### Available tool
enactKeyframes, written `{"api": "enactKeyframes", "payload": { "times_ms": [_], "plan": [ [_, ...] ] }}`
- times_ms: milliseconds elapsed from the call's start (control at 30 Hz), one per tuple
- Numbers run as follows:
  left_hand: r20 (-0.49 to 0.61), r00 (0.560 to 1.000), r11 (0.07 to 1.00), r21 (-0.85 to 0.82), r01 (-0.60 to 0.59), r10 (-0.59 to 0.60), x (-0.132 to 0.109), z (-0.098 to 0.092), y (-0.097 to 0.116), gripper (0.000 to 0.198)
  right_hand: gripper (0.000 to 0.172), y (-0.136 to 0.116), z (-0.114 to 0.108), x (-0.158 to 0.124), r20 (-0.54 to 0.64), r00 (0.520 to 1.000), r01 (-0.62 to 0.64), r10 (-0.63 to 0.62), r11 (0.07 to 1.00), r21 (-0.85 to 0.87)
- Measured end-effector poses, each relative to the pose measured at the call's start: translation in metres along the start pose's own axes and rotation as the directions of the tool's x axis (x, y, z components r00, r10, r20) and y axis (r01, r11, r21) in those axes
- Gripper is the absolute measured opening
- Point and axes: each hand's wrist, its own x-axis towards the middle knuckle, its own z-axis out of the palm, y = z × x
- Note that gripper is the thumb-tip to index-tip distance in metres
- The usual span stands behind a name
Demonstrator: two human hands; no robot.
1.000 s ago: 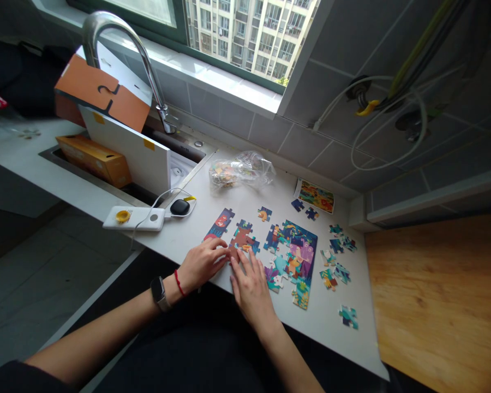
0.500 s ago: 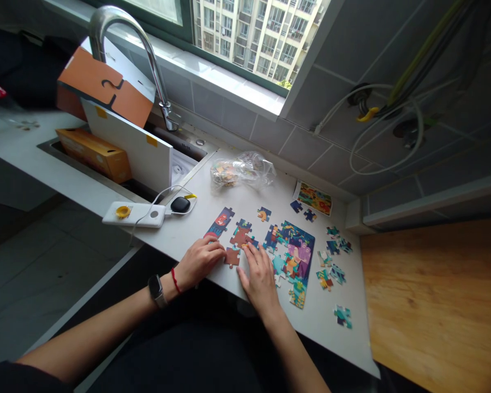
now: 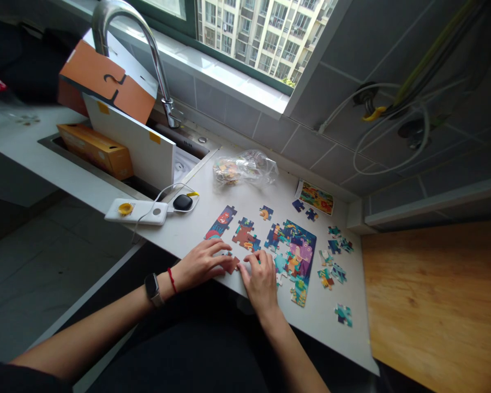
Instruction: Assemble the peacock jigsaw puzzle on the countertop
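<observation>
A plain brown puzzle piece (image 3: pixel 232 265) is at the counter's front edge, turned at an angle. My left hand (image 3: pixel 202 261), with a watch and a red cord at the wrist, pinches its left side, partly covering it. At its right corner are the thumb and bent forefinger of my right hand (image 3: pixel 262 279). Just beyond lies a joined brown section (image 3: pixel 245 234) with an orange detail. A joined strip (image 3: pixel 221 222) with a red figure lies beyond my left fingers. Right of my right hand is the larger joined puzzle section (image 3: pixel 300 251), with a purple creature.
Loose pieces (image 3: pixel 334 246) lie at the right, with a picture card (image 3: pixel 316 197) behind. A single piece (image 3: pixel 265 212) and a clear bag of pieces (image 3: pixel 245 169) lie farther back. A power strip (image 3: pixel 137 212) and a sink holding boxes (image 3: pixel 114 155) are at the left.
My right hand has drawn back from the joined brown section, uncovering its orange detail. The plain brown piece has turned, and both hands have come together around it.
</observation>
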Motion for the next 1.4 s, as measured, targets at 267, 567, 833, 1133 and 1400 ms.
{"api": "enactKeyframes", "payload": {
  "times_ms": [267, 567, 833, 1133, 1400],
  "plan": [
    [0.089, 0.996, 1.000, -0.013, 0.009, -0.007, 0.016, -0.009, -0.002, 0.047, 0.017, -0.004, -0.002, -0.012, 0.016, 1.000, 0.023, -0.023, 1.000, -0.007],
    [-0.148, 0.958, 0.944, 0.188, 0.269, -0.244, 0.015, 0.020, 0.017, 0.035, 0.043, -0.018, 0.007, -0.029, 0.031, 0.999, 0.035, -0.034, 0.999, -0.036],
    [-0.309, 0.922, 0.930, 0.203, 0.305, -0.235, 0.020, 0.030, 0.021, 0.026, 0.055, -0.017, 0.019, -0.029, 0.021, 1.000, 0.018, -0.017, 0.996, -0.089],
    [-0.314, 0.879, 0.883, 0.192, 0.428, -0.358, 0.034, 0.035, 0.027, 0.022, 0.059, -0.015, 0.018, -0.019, 0.003, 1.000, 0.020, -0.019, 0.993, -0.116],
    [-0.313, 0.882, 0.885, 0.196, 0.422, -0.352, 0.034, 0.036, 0.027, 0.019, 0.064, -0.008, 0.019, -0.008, 0.062, 0.993, 0.104, -0.099, 0.992, -0.068]
  ]
}}
